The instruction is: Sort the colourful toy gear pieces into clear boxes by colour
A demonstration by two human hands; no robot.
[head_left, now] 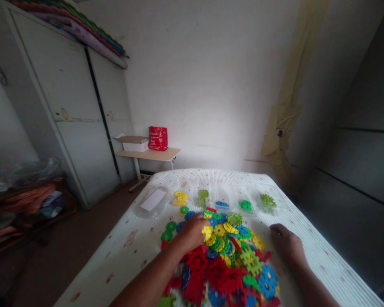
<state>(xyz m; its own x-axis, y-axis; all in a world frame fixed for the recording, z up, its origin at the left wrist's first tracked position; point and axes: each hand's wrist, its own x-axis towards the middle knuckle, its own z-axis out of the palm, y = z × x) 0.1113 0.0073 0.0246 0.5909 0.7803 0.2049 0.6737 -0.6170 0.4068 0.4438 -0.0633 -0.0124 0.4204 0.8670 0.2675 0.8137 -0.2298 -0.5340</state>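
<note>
A heap of plastic snowflake building discs in red, yellow, green and blue covers the middle of the table. My left hand (196, 231) reaches over its far left part, fingers closed at the edge of a yellow snowflake disc (207, 232). Green discs (169, 230) lie left of that wrist. To the right of the heap, my right hand (287, 242) rests low over the tablecloth with curled fingers; whatever they may hold is hidden. Nearest to it are a yellow disc (258, 241) and a blue flower-shaped piece (269, 280). Red gear-like pieces (222, 275) fill the near side.
Along the far side stand clear containers with yellow discs (180, 198), square green pieces (203, 196), blue discs (222, 205), green discs (245, 205) and light green pieces (268, 199). A clear tray with a white card (153, 199) lies left. Beyond is a side table (161, 155) with a red bag (158, 138).
</note>
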